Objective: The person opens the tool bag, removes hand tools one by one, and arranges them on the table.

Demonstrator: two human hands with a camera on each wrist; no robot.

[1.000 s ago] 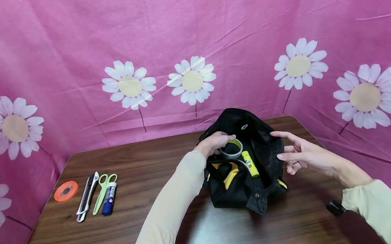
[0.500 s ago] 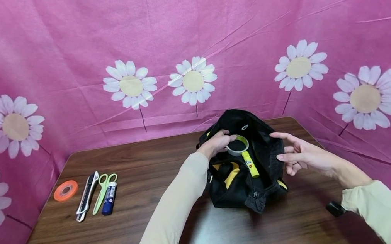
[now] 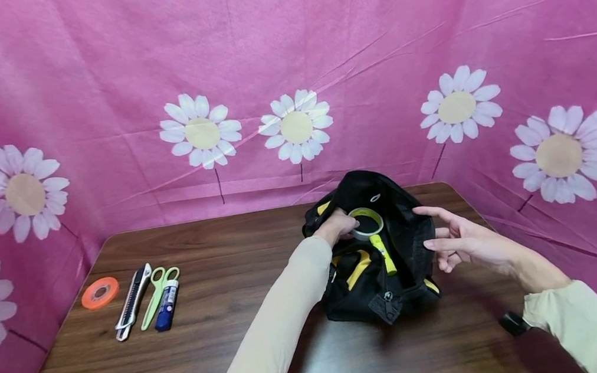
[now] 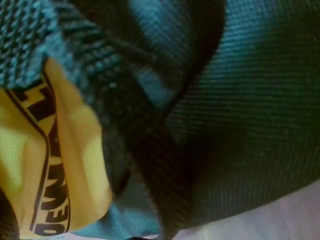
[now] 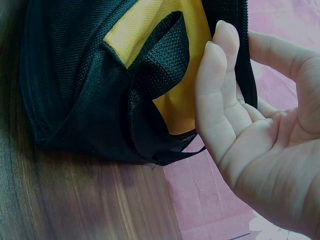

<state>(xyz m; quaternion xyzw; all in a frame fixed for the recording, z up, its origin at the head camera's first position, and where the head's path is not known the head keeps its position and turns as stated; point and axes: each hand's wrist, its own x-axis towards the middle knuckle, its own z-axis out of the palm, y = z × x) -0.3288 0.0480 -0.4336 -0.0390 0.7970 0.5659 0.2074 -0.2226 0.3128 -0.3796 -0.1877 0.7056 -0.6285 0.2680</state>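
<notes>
A black and yellow tool bag [image 3: 340, 301] stands on the table with its mouth spread wide. Inside its mouth, my left hand [image 3: 337, 226] pinches the near-left side of a tape roll [image 3: 375, 233], the fingers partly hidden. Beside the roll lies a yellow stick-shaped tube [image 3: 383, 255]. At the bag's right edge, my right hand [image 3: 466, 243] grips the rim, with thumb and index finger on it. From the right wrist, several fingers of that hand [image 5: 250, 135] lie along the outer side of the bag [image 5: 75, 100]. Only bag cloth [image 4: 250, 125] fills the left wrist view.
On the left of the wooden table [image 3: 222, 288] lie an orange tape roll [image 3: 100, 293], a box cutter [image 3: 134, 301], green-handled scissors [image 3: 159, 290] and a blue glue stick [image 3: 167, 305]. A pink flowered cloth [image 3: 244, 49] hangs behind.
The left hand has moved right and deeper into the bag, carrying the tape roll a little to the right. The right hand keeps its place on the rim.
</notes>
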